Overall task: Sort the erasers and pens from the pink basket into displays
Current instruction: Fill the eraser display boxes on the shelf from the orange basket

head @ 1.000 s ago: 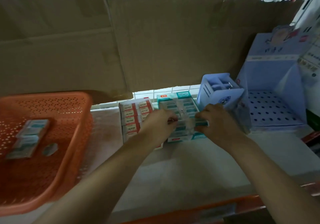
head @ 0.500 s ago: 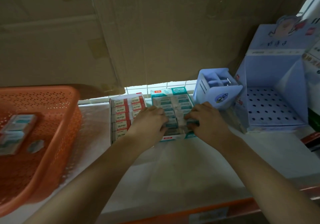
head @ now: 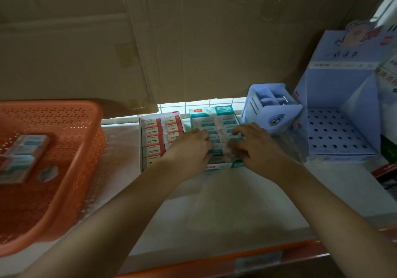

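Dim, backlit from rear gap, edges warped

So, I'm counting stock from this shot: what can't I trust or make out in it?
Head view only.
- Teal eraser box: near rows hidden under the left hand and right hand.
- Whether either hand holds an eraser: cannot tell, the backs of the hands cover it.
- Red eraser box: near right corner covered by the left hand.
- Basket: cut off by the left edge; packs inside blurred, labels unreadable.
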